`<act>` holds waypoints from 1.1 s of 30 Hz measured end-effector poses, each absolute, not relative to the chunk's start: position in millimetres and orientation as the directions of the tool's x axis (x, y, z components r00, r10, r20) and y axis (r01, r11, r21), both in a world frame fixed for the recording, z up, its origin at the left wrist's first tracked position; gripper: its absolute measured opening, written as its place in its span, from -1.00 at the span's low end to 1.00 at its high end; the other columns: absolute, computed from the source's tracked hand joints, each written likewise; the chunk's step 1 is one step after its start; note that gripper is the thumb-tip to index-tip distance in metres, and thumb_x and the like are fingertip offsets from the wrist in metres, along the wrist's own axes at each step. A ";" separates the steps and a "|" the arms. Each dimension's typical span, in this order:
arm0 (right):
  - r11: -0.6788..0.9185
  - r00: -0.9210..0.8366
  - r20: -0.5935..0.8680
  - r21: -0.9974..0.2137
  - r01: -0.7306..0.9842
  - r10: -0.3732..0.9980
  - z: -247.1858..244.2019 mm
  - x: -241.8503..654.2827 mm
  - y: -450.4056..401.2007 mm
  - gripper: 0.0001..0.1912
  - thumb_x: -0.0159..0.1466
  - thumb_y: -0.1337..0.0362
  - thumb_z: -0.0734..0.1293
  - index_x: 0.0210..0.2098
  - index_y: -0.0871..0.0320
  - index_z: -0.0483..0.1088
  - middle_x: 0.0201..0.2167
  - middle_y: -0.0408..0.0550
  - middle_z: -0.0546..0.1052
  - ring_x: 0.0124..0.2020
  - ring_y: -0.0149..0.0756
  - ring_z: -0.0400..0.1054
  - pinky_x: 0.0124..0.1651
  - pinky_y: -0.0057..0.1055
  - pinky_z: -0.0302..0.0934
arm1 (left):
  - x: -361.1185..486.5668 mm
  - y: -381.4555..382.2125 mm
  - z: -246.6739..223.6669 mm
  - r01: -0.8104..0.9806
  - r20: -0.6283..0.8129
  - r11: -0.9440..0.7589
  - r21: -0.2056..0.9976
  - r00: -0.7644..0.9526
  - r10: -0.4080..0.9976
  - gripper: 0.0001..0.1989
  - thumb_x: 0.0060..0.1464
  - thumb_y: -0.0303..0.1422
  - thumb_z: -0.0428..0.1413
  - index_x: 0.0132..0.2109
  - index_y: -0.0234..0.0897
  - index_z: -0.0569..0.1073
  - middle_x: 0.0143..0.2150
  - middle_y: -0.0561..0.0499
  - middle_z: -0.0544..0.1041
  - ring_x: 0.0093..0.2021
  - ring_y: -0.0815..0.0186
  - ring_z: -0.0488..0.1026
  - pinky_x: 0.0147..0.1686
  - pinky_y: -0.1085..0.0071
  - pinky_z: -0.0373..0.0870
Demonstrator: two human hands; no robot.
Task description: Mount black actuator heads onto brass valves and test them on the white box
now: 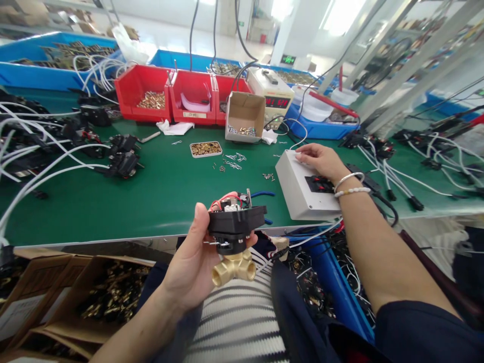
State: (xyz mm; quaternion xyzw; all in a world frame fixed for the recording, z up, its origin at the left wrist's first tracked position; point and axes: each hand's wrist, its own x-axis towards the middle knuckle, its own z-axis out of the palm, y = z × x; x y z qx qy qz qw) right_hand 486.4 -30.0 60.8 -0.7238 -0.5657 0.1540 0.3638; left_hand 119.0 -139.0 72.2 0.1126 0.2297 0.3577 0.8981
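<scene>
My left hand is wrapped round a motorized ball valve, held up just in front of the bench edge. Its black actuator housing is uncovered on top, with red wires and small parts showing, and a brass valve body hangs below with its ports toward me. A blue-sleeved lead sticks out to the right. My right hand rests on the far top end of a light grey switch box, fingers lying over it. The wrist partly covers the red-and-black switches or terminals on the box.
Red bins, a small carton and a power supply line the back. A tray of brass pieces, clips and screws lie mid-bench. Cabled black units flank both sides. Boxes stand below.
</scene>
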 end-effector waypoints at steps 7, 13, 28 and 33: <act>-0.132 0.333 0.156 -0.703 0.699 0.930 64.5 483.2 -31.4 -0.75 0.14 0.16 0.48 -0.26 0.20 0.55 -0.40 -0.05 0.56 -0.39 -0.35 0.34 -0.17 -0.37 0.30 | 120.1 -135.6 60.7 -0.566 -0.261 0.809 0.157 0.767 0.587 -0.35 -0.27 0.02 0.46 -0.10 -0.34 0.59 -0.36 -0.01 0.63 -0.45 0.34 0.62 -0.41 0.56 0.60; -0.179 0.351 0.108 -0.700 0.691 0.930 69.4 477.0 -31.9 -0.80 0.15 0.29 0.44 -0.23 0.23 0.54 -0.39 -0.07 0.54 -0.39 -0.38 0.29 -0.21 -0.41 0.20 | 120.0 -133.4 59.4 -0.573 -0.175 0.817 0.066 0.799 0.575 -0.39 -0.17 -0.01 0.44 -0.05 -0.34 0.59 -0.36 0.00 0.60 -0.42 0.33 0.63 -0.44 0.56 0.60; -0.154 0.395 0.181 -0.718 0.678 0.901 68.1 476.5 -31.0 -0.85 0.26 0.24 0.38 -0.36 0.19 0.51 -0.44 -0.04 0.57 -0.51 -0.43 0.18 -0.38 -0.48 0.15 | 119.3 -135.3 67.9 -0.653 -0.234 0.711 0.261 0.671 0.703 -0.34 -0.03 0.14 0.25 -0.04 -0.38 0.60 -0.33 -0.08 0.66 -0.40 0.30 0.64 -0.40 0.52 0.60; -0.126 0.379 0.193 -0.731 0.671 0.905 65.9 479.2 -30.6 -0.69 0.28 0.03 0.40 -0.33 0.19 0.51 -0.45 -0.02 0.56 -0.51 -0.43 0.19 -0.41 -0.48 0.16 | 120.2 -136.6 69.1 -0.645 -0.251 0.701 0.302 0.656 0.712 -0.31 0.00 0.20 0.19 -0.06 -0.38 0.61 -0.35 -0.08 0.65 -0.40 0.31 0.63 -0.39 0.53 0.60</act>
